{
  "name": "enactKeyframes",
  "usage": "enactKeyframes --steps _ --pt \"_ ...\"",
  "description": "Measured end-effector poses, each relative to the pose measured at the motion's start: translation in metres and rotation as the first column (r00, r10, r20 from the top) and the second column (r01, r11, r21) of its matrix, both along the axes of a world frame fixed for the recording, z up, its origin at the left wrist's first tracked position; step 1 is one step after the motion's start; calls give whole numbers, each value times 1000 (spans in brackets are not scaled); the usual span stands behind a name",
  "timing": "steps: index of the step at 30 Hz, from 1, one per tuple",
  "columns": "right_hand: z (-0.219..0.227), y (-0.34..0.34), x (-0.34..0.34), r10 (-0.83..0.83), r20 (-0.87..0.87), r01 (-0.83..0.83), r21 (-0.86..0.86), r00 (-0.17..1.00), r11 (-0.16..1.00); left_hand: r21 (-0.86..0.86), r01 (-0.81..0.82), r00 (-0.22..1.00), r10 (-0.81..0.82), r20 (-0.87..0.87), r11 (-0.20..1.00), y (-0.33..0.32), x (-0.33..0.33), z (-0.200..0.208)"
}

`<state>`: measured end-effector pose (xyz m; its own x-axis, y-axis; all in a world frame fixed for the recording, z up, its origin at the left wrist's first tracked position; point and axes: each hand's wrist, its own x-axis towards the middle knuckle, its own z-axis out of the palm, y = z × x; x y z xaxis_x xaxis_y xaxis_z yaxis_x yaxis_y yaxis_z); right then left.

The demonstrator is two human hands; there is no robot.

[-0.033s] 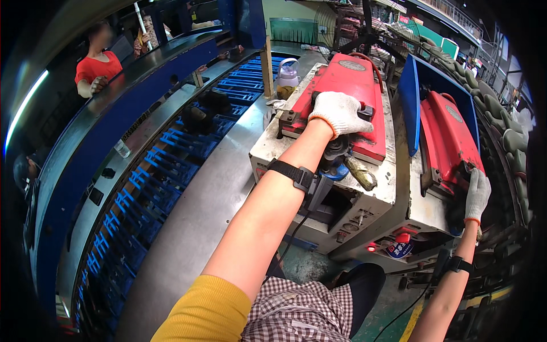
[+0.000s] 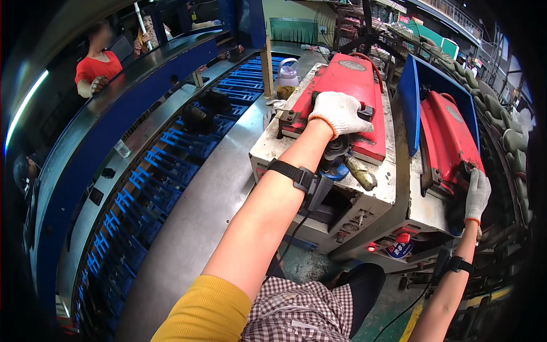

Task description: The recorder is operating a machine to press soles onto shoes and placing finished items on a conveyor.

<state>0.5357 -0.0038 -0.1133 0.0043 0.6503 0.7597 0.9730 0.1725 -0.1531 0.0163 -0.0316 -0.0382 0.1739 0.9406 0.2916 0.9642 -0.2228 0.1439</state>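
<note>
From my end I look down on a shop floor (image 2: 307, 263) of worn green. At left, a smooth metal ledge (image 2: 188, 228) curves beside a conveyor of blue slats (image 2: 154, 165), with a blue-sided bench (image 2: 145, 74) beyond. A person in a red top (image 2: 99, 67) stands past it at far left. At right are two off-white machines, each under a red cover: the nearer-left cover (image 2: 342, 77) and the right cover (image 2: 450, 128). My gloved left hand (image 2: 341, 115) is clamped around the dark handle (image 2: 365, 110) on the left cover's near part. My gloved right hand (image 2: 477, 194) touches a dark knob (image 2: 466, 169) at the right cover's near end; I cannot tell whether its fingers are closed.

A pale purple bottle (image 2: 288, 74) with a loop handle stands beyond the left machine; its contents I cannot make out. A clear container (image 2: 122, 148) sits at the conveyor's far edge, contents unclear. A blue hood (image 2: 411, 108) flanks the right cover.

My left hand hides much of its handle. The parts beneath the right hand sink into shadow, dark lumps (image 2: 196, 118) on the slats are hard to identify, and the rack at far right is cut by the black rim.
</note>
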Motion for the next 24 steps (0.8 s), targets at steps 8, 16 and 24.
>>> enactKeyframes --steps 8,16,24 --pt "-2 1 3 -13 41 12 33 999 999 -8 -5 1000 5 -2 1000 0 1 1" --pt "-5 4 6 -39 27 39 -9 999 999 -18 -9 1000 9 -10 1000 -1 1 2" --pt "-5 4 8 -81 20 82 -37 996 996 -13 -3 1000 3 -3 1000 0 1 1"
